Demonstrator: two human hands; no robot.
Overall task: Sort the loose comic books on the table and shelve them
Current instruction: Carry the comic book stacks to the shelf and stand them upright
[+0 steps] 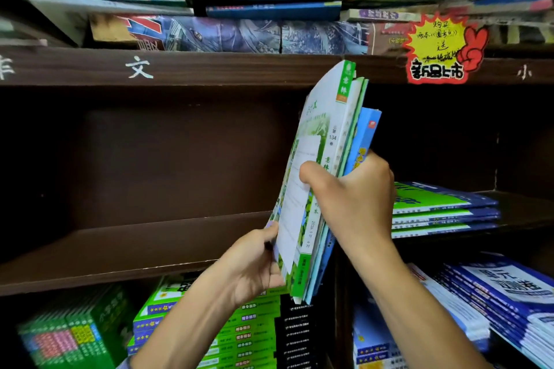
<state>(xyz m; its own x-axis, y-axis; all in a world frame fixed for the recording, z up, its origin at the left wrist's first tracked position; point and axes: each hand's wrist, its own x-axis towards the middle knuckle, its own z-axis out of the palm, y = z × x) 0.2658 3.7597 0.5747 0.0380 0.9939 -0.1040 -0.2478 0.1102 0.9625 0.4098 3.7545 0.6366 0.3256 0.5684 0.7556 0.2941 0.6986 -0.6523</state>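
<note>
both hands are holding a bundle of comic books upright, tilted slightly, in front of the dark wooden shelf. the right hand is gripping the bundle near its middle, thumb pressing on the front cover and fingers curling round the far side. the left hand is pinching the lower left edge of the front book. the bundle is hanging just above the shelf's front board, not resting on it. to the right of the bundle, a flat stack of blue-green books is lying in the neighbouring compartment. above the shelf, a yellow-red promo sign is sticking to the top board.
</note>
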